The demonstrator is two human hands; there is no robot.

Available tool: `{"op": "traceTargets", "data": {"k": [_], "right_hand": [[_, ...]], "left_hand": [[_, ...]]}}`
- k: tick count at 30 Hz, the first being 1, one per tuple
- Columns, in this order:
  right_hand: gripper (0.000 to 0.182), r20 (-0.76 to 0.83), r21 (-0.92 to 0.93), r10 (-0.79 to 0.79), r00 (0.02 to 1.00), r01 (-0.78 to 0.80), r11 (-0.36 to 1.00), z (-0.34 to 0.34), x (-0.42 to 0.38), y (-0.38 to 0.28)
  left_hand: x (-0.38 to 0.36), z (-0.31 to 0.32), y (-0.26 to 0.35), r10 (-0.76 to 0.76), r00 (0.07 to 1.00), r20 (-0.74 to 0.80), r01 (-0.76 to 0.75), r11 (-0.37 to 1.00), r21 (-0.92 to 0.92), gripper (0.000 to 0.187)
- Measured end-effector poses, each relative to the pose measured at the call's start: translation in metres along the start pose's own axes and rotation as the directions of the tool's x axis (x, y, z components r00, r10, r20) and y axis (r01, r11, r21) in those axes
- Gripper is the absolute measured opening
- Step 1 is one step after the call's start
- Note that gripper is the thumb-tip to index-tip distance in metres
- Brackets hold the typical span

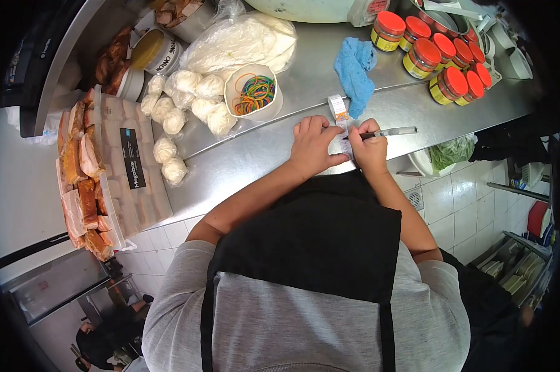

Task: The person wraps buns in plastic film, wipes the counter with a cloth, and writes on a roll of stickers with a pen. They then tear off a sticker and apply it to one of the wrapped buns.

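My right hand (370,147) is closed around a pen (399,131), its clear barrel sticking out to the right. The dark pen tip is over a strip of white paper labels (345,146) on the steel counter. Spread beside the strip lies my left hand (314,144), with thumb and index finger at the strip's left edge. From the far end of the strip rises a label roll (337,106). A crumpled blue cloth (357,68) lies just behind the roll. What is written on the labels is too small to read.
A white tub of rubber bands (253,93) stands left of my hands, near bagged white balls (204,93). Red-lidded jars (423,57) stand at the back right. Roasted meat pieces (84,192) top a clear plastic box (133,167) at left. Another person (109,335) is at lower left.
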State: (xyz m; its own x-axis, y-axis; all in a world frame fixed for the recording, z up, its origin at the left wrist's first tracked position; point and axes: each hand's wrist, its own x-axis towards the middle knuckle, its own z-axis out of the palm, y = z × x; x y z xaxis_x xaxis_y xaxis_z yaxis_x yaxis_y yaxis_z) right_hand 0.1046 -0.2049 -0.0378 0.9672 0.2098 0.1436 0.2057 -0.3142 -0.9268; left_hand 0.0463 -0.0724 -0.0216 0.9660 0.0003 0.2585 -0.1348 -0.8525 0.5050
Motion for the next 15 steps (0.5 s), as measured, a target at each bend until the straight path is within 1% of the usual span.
{"op": "traceTargets", "data": {"k": [2, 6, 15], "right_hand": [[0.021, -0.022, -0.041, -0.005, 1.0, 0.004, 0.999, 0.0002, -0.0008, -0.001], [0.02, 0.016, -0.013, 0.007, 1.0, -0.007, 1.0, -0.0025, 0.0002, -0.0039], [0.019, -0.003, -0.01, 0.004, 1.0, -0.004, 1.0, -0.0028, -0.001, -0.0038]], "left_hand": [[-0.0002, -0.0002, 0.0002, -0.002, 1.0, 0.0, 0.002, 1.0, 0.0, 0.052], [-0.0006, 0.0002, -0.0005, -0.009, 1.0, 0.002, 0.009, 1.0, 0.0, 0.052], [-0.0013, -0.0002, 0.0005, -0.006, 1.0, 0.001, 0.006, 1.0, 0.001, 0.051]]}}
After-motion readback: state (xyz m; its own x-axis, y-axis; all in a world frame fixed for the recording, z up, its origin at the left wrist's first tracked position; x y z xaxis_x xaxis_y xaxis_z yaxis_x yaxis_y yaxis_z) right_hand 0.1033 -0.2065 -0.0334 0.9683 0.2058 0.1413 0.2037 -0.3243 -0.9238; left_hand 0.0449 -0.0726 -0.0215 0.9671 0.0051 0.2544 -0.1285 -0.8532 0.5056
